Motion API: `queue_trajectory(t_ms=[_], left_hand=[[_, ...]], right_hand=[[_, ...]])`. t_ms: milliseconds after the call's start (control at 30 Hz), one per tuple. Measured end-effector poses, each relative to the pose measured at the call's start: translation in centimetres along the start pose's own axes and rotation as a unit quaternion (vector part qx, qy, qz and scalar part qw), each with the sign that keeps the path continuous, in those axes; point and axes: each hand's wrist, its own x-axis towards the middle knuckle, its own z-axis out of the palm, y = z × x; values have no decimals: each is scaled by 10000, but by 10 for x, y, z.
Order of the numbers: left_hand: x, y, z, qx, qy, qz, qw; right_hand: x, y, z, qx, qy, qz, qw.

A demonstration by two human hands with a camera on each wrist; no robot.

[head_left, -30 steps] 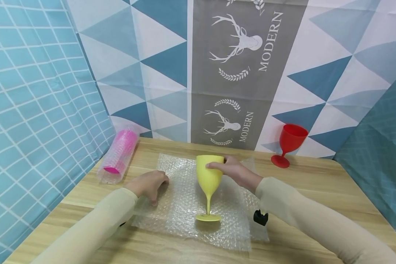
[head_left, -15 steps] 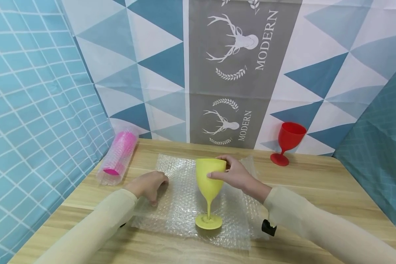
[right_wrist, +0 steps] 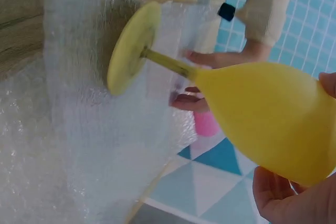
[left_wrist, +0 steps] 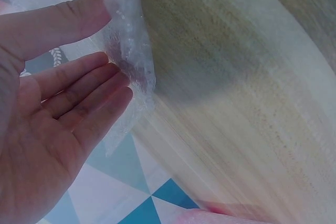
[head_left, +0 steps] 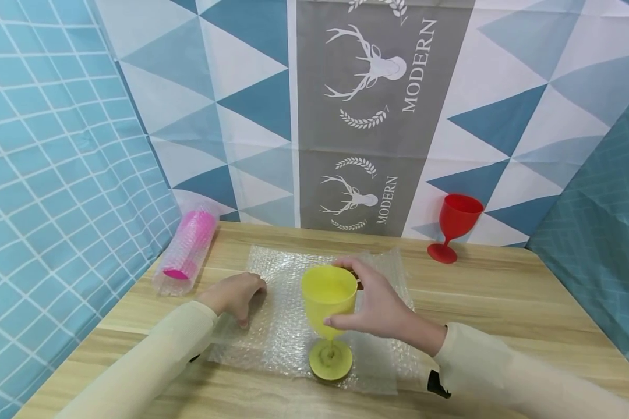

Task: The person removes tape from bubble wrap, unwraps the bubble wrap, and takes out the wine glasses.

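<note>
A yellow plastic goblet (head_left: pixel 320 308) stands over the bubble wrap (head_left: pixel 288 262), its mouth facing the head camera. My right hand (head_left: pixel 385 305) grips the goblet's bowl from the right, with the thumb on the near side and fingers on the far side. The right wrist view shows the goblet's round foot (right_wrist: pixel 126 61) close over the wrap. At the wrap's left edge rests my left hand (head_left: pixel 236 295). In the left wrist view its fingers (left_wrist: pixel 97 90) lie fairly straight, their tips at the film's edge.
A pink goblet (head_left: pixel 194 233) rolled in bubble wrap lies at the back left of the wooden table (head_left: pixel 482 320). At the back right a red goblet (head_left: pixel 458 218) stands upright near the patterned backdrop (head_left: pixel 262 151). Blue tiled cloth (head_left: pixel 47 174) hangs at the left.
The right hand has moved toward the person, tipping the goblet's mouth toward the camera and bringing its foot nearer the front of the wrap. The left hand has stayed in place.
</note>
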Motion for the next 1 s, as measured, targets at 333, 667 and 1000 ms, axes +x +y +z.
queue_trajectory(t_ms=[333, 667, 1000], left_hand=[[0, 0, 0, -154, -15, -131, 9998], [-1, 0, 3, -245, 36, -136, 9996], [0, 0, 3, -209, 50, -98, 9997]], right_hand=[[-15, -21, 0, -501, 230, -414, 9976], [-15, -23, -8, -1191, 849, -1224, 9816], [-5, -13, -22, -1832, 1254, -1338, 9658]])
